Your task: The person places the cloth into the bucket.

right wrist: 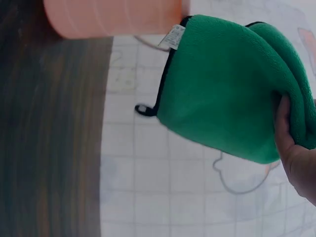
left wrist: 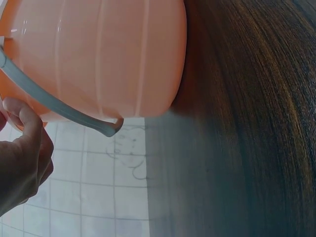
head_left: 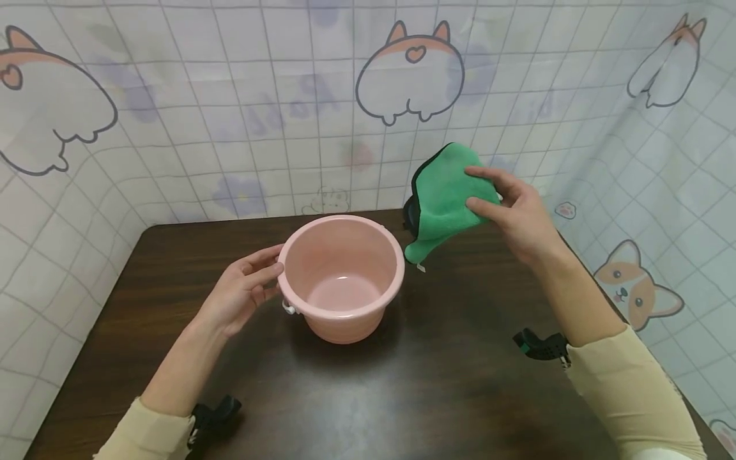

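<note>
A: What takes up most of the scene?

B: A dark wooden table (head_left: 402,383), backed by a tiled sheet with cartoon corgis (head_left: 409,76). Near the table's middle stands a pink tub (head_left: 342,276), upright, nothing visible inside it.

A: And the hands?

B: The left hand (head_left: 244,291) rests against the tub's left side, fingers relaxed and fairly straight, fingertips touching just under the rim. It is not curled round anything. In the left wrist view a pale handle (left wrist: 54,106) hangs along the tub's wall, close to the fingers (left wrist: 27,123).

A: The right one?

B: The right hand (head_left: 514,214) is raised above the far right part of the table, pinching a folded green cloth (head_left: 445,195) between thumb and fingers. The cloth hangs in the air, just right of the tub and apart from it, its lower corner close to the tabletop. It has a dark edge, a small white label (right wrist: 172,37) and a little black loop (right wrist: 143,109).

A: Anything smaller?

B: Black clips (head_left: 540,345) sit by each cream sleeve (head_left: 629,390).
</note>
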Motion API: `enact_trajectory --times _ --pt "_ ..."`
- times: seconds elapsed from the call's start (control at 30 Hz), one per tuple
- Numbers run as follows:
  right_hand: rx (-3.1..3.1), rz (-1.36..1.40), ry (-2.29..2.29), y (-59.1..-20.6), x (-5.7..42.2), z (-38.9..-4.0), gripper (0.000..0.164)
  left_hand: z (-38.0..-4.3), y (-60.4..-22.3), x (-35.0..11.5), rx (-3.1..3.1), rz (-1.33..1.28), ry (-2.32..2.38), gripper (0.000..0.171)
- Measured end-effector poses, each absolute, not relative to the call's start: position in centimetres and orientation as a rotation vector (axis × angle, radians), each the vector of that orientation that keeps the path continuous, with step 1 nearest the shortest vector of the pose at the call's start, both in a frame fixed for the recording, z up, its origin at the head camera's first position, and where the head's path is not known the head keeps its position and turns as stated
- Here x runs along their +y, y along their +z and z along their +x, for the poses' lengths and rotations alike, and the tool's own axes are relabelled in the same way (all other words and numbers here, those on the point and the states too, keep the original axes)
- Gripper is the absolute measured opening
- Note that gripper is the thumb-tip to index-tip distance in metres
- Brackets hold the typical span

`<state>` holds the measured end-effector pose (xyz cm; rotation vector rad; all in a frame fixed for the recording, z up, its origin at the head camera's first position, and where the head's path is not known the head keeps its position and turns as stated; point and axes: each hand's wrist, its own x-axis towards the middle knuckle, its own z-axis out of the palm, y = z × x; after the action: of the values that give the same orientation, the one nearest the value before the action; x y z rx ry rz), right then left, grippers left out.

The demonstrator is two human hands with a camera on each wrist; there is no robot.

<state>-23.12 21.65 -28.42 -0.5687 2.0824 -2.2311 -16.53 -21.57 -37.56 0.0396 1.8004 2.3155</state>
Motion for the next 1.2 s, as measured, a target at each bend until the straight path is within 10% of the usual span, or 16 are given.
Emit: enact_trajectory --times 1.2 --pt "1.793 -0.883 -2.205 -25.9 13.5 -23.2 0.046 -16.8 -37.8 -21.9 1.748 0.038 2.342 0.053"
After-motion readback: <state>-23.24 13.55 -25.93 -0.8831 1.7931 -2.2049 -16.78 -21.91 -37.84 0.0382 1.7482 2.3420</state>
